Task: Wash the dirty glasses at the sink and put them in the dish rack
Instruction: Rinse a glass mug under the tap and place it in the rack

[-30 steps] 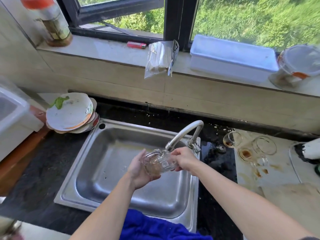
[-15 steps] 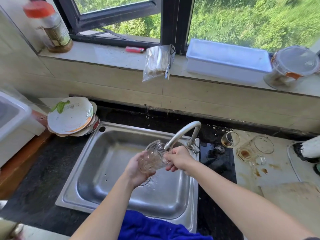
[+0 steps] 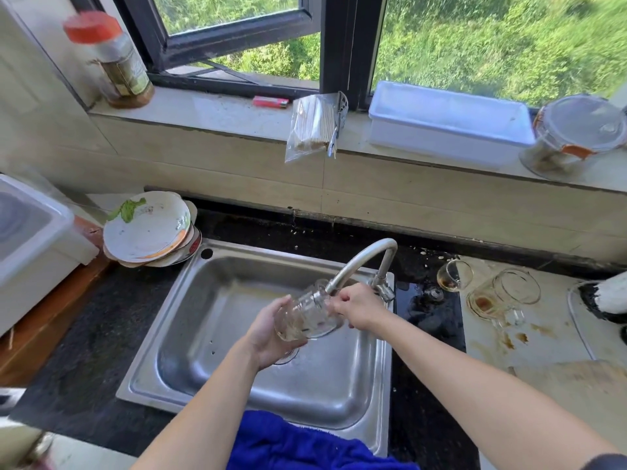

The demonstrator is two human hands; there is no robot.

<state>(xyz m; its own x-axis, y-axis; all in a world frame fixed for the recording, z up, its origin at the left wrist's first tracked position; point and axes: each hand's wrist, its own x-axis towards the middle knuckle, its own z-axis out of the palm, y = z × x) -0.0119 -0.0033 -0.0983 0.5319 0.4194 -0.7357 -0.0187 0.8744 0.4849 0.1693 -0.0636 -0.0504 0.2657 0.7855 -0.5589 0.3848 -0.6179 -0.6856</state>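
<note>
A blue cloth [image 3: 305, 442] is draped over the near rim of the steel sink [image 3: 210, 334]. Above the basin, a clear glass [image 3: 305, 317] is held between both hands. It is cradled from below and from the left by the left hand [image 3: 268, 334], whose fingers are curled round its lower wall. Its upper end is pinched by the bent fingers of the right hand [image 3: 359, 307]; their tips are partly hidden behind the glass. The glass is tilted, its long axis running from lower left to upper right, and its upper end is set right at the tip of the faucet [image 3: 363, 262]. That end appears to be the mouth, though this is hard to make out through the reflections. Brownish residue is seen at its lower end. Whether water is running cannot be told.

Farther right, on the stained counter, a small glass [image 3: 453, 274] and a handled mug [image 3: 502, 296] are seen with brown dregs. At the sink's far left corner, stacked plates [image 3: 149, 228] are seen.
</note>
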